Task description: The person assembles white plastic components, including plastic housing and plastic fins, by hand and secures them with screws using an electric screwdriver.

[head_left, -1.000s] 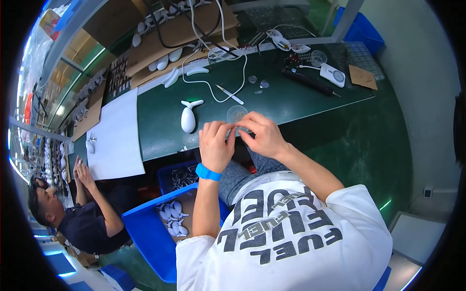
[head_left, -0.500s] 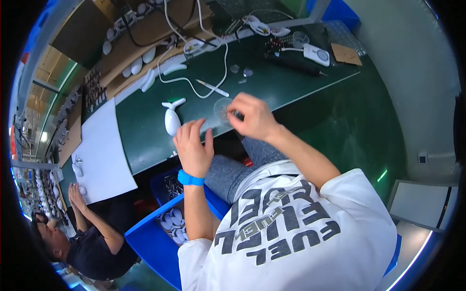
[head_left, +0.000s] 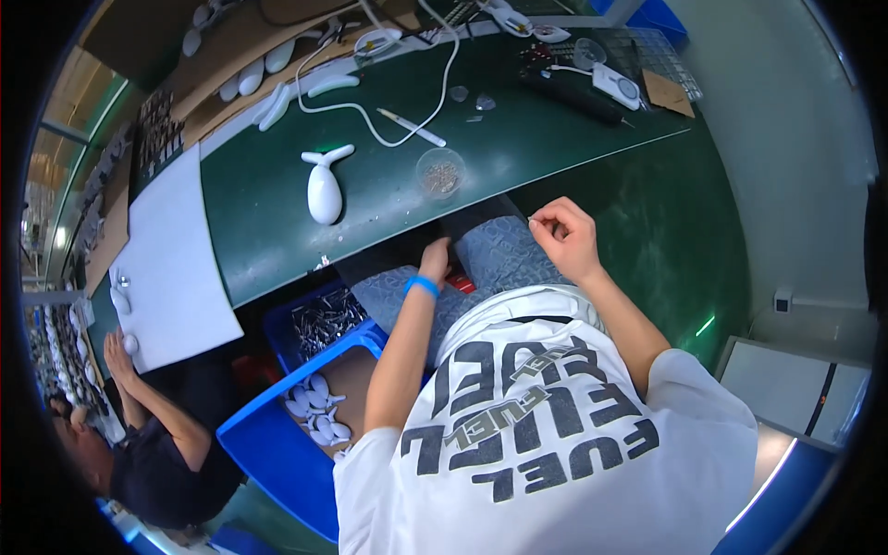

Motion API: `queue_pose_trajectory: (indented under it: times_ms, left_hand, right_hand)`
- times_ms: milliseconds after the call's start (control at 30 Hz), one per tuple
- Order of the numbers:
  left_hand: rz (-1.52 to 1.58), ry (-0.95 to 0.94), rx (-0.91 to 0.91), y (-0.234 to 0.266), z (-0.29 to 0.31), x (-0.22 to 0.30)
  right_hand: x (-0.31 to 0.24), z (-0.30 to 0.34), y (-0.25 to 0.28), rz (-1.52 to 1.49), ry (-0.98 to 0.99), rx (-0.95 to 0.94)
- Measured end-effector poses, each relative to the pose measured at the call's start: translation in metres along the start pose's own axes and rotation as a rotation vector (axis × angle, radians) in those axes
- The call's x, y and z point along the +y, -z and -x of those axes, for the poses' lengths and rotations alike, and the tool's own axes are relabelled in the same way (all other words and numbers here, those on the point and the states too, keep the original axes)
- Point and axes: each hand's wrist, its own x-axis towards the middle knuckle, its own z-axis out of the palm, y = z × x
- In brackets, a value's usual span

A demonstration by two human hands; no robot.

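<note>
My left hand, with a blue watch on the wrist, is low over my lap at the table's front edge; its fingers are mostly hidden. Off the table edge to the right, my right hand is closed in a pinch, and whatever sits between thumb and finger is too small to make out. A clear round dish of tiny metal pieces, perhaps screws, stands near the edge. To its left lies a white rounded housing with a forked end.
A pen-like tool, a white cable and a dark electric screwdriver lie farther back. Left of my legs stand a blue bin of white parts and a box of dark metal pieces. A co-worker sits at far left.
My left hand has dropped from beside the white housing to my lap. My right hand has left the dish, moving right and toward me, still pinched. The view has shifted slightly.
</note>
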Motion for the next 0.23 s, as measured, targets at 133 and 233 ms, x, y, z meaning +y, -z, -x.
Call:
queue_pose_trajectory:
  times_ms: [133, 233]
  left_hand:
    - [0.856, 0.148, 0.404, -0.087, -0.046, 0.001]
    - [1.236, 0.121, 0.296, -0.074, -0.027, 0.019]
  right_hand:
    - [0.004, 0.006, -0.014, 0.008, 0.006, -0.091]
    - [0.007, 0.006, -0.008, -0.009, 0.006, -0.054]
